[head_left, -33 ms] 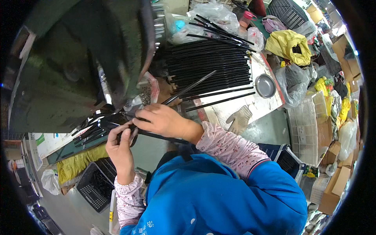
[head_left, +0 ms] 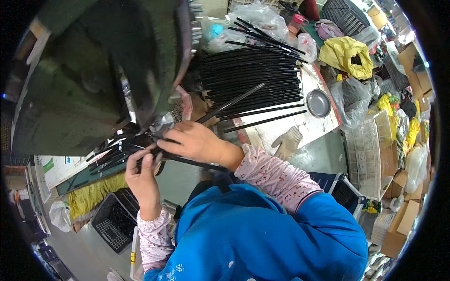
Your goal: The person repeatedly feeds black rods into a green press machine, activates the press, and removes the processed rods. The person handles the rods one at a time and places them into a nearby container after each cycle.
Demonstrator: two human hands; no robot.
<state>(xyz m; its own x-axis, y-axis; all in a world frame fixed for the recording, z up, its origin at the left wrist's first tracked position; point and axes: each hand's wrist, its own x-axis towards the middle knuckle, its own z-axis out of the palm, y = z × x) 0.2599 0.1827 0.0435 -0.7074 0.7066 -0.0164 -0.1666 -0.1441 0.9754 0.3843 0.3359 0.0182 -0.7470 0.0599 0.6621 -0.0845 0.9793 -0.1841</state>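
My left hand (head_left: 143,182) is closed, thumb and fingers pinched at the end of a black rod (head_left: 197,163) beside the big dark green machine (head_left: 65,98). The rod runs rightward under my right wrist. My right hand (head_left: 199,143) is closed too, its fingertips bent down on the same end; a small part there is too hidden to name. Just beyond my right hand a shiny dark rod (head_left: 239,99) slants up over the table. Past it lies a wide row of black rods (head_left: 253,75). Left of my fingers, more black rods (head_left: 110,157) lie in a loose bunch.
On the white table (head_left: 267,129) are a round metal dish (head_left: 318,103) and a grey work glove (head_left: 287,141). Small metal parts (head_left: 177,110) sit in a bag near the machine. A black crate (head_left: 112,222) stands on the floor at left, a white crate (head_left: 368,152) at right.
Both hands stay at the rod's end, with only a slight shift of the fingers. The machine and table sit a little differently in the view.
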